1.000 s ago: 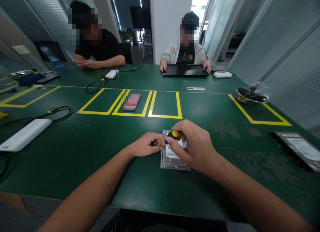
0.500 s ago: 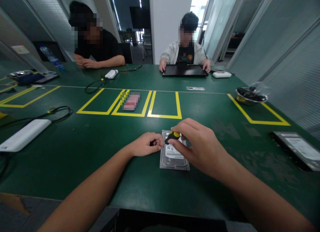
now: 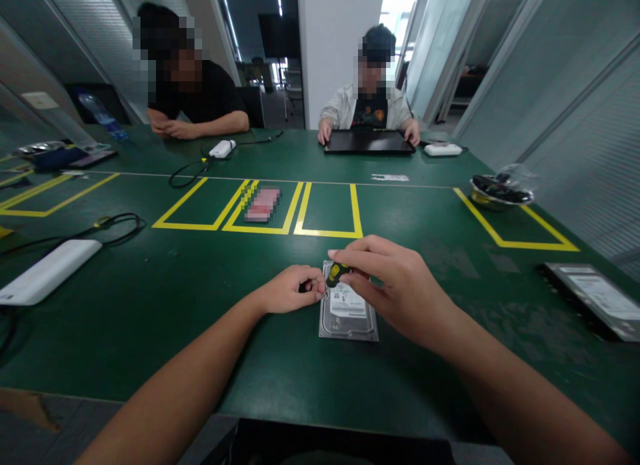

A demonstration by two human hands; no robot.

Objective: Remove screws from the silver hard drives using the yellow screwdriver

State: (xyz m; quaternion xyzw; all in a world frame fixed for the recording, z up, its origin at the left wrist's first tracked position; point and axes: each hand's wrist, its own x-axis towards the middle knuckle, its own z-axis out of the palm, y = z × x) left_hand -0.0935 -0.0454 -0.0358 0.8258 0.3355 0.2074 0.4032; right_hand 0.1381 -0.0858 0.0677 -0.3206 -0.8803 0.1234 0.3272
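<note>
A silver hard drive with a white label lies flat on the green table, in front of me. My right hand grips a short yellow and black screwdriver handle between thumb and fingers, above the drive's upper left part. The tool's tip is hidden. At the drive's left edge rests my left hand, its fingers curled and pressed together; whether something small is between them cannot be made out.
Another drive lies at the right. A bowl holds dark items. White power bank and cable are at left. A pink phone lies within yellow tape. Across the table, one person holds a black panel; another leans on it.
The screwdriver handle and my right fingertips have shifted slightly left, and the handle has turned to a more upright tilt. My left hand has stayed in place.
</note>
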